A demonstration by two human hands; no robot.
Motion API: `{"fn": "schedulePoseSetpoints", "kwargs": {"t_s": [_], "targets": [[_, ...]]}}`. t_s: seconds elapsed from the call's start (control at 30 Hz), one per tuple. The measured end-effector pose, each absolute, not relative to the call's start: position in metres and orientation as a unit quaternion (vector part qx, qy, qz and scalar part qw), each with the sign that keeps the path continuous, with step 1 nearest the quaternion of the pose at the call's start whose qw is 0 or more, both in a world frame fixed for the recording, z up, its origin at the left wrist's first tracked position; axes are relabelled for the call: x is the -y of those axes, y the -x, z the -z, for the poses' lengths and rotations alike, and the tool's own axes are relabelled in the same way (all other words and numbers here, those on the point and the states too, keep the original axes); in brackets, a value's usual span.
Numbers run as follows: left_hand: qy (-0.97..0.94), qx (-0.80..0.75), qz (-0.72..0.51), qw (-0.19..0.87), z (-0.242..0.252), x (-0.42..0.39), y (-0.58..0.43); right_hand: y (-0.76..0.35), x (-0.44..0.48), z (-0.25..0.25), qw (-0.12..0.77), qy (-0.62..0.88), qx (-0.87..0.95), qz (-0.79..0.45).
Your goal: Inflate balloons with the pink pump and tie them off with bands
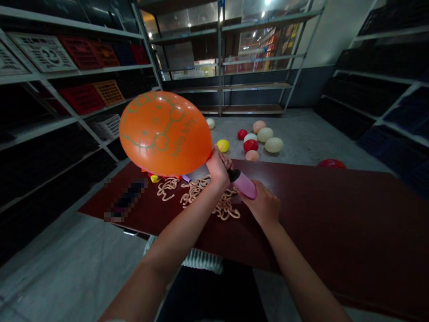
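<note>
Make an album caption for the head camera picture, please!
Left hand at the neck of an orange balloon, right hand gripping a pink pump.

You have two hands in view, with one orange balloon, one pink pump, one brown table and one pixelated dark object. Farther off, you have ten more: four whitish balloons, three red balloons, two peach balloons, one yellow balloon. The tan strands are too tangled for you to count.

One head-worn view, forward and down, close above the table, shelving farther off
</note>
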State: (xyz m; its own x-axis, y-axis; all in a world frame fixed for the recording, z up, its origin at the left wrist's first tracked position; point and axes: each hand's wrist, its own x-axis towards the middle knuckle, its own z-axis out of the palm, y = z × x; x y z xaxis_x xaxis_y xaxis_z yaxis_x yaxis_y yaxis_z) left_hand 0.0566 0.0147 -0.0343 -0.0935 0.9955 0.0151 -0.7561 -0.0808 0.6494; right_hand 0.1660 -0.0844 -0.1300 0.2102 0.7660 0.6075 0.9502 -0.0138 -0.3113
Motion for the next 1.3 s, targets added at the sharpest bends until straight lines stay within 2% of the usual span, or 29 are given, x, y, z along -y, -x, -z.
{"fn": "schedulePoseSetpoints", "kwargs": {"t_s": [0.33, 0.6, 0.83, 1.1, 1.23, 1.3], "targets": [[-0.204, -0.242, -0.722, 0.616, 0.031, -0.015, -0.009, -0.157, 0.079, 0.132, 0.316, 0.63, 0.688, 0.172], [-0.144, -0.248, -0.747, 0.6, 0.018, -0.02, 0.067, -0.157, 0.083, 0.131, 0.227, 0.608, 0.736, 0.194], [-0.133, -0.229, -0.751, 0.605, 0.015, -0.014, 0.115, -0.146, 0.083, 0.118, 0.22, 0.573, 0.763, 0.202], [-0.092, -0.191, -0.767, 0.606, 0.008, -0.001, 0.153, -0.11, 0.075, 0.076, 0.176, 0.567, 0.795, 0.127], [-0.109, -0.197, -0.773, 0.593, -0.002, 0.007, 0.18, -0.066, 0.08, 0.051, 0.123, 0.499, 0.857, 0.043], [-0.126, -0.193, -0.775, 0.588, -0.01, 0.013, 0.196, -0.043, 0.083, 0.041, 0.108, 0.484, 0.867, 0.04]]}}
